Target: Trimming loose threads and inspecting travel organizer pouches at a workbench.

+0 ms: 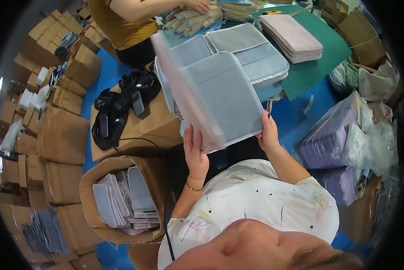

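One open case [231, 94], lt. blue-grey inside, pink cover [184, 90]; L fingers [196, 140], R fingers [267, 124] gripping edges.

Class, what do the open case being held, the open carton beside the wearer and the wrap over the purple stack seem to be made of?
Open case: probably synthetic fabric, matte; soft creases and edging suggest it.
Carton: likely cardboard, dull; brown, bowed walls.
Wrap: apparently plastic film, glossy; see-through with wrinkles and highlights.

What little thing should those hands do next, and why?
Maybe fold the pink cover over the grey panel: the cover looks raised, though blurred, with the left hand at its lower end, while the right hand holds the panel's edge.
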Action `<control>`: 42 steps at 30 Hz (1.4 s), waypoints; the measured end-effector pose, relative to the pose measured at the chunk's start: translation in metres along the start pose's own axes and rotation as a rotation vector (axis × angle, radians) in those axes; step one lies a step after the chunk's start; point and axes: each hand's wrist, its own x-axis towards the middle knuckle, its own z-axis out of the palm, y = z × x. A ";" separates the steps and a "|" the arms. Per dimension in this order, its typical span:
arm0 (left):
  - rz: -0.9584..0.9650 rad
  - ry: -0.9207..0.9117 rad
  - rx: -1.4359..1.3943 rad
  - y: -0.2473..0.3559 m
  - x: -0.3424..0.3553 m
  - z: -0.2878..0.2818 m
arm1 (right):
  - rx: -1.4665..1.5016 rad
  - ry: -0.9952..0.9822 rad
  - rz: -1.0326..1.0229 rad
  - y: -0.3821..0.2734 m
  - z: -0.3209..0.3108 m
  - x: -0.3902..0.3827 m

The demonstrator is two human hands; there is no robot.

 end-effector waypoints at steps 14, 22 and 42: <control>0.124 -0.393 -0.270 0.032 0.020 -0.044 | 0.047 -0.041 0.026 -0.027 -0.026 0.011; 0.613 0.036 0.072 0.028 0.031 -0.050 | 0.211 -0.407 0.307 -0.012 -0.037 0.012; 0.383 -0.033 0.235 0.052 0.073 0.003 | -1.783 0.085 -0.998 -0.102 0.019 0.180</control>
